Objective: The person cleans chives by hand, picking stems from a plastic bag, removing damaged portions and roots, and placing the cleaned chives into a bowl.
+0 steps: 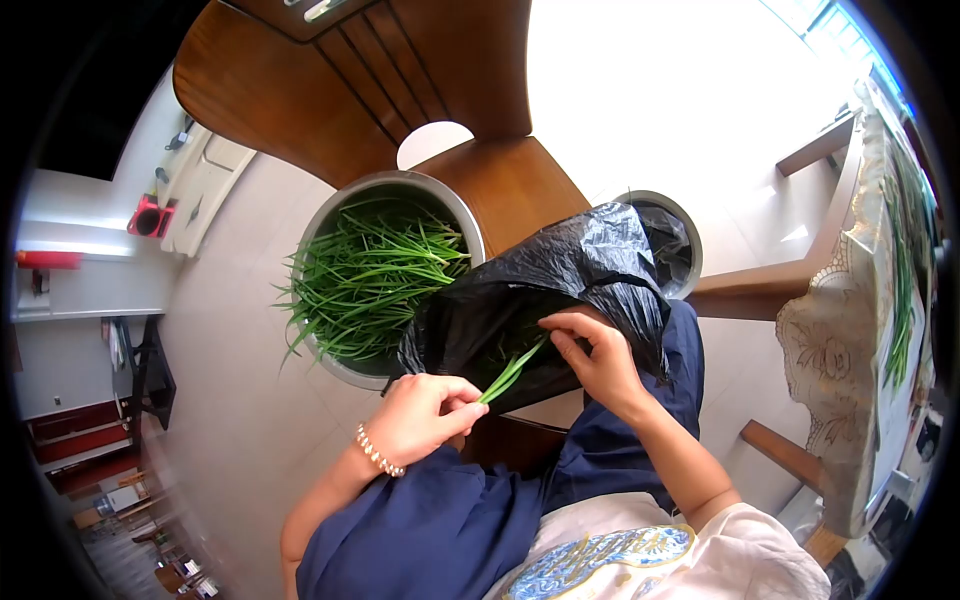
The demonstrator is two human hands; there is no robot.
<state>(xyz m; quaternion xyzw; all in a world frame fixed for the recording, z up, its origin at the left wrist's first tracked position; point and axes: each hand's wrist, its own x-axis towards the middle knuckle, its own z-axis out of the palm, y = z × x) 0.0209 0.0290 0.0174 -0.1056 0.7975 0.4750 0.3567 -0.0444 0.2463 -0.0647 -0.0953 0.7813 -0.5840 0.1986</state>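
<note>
Stretching between left hand [430, 412] and right hand [603, 368], slender bright-green stalks [512, 374].

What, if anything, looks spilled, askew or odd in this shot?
Nothing looks plainly spilled or damaged. The one untidy spot is the metal basin: long green leaves poke out over its rim at the picture's left, so the pile looks uneven. The black bag is crumpled, but that seems normal for thin plastic.
</note>
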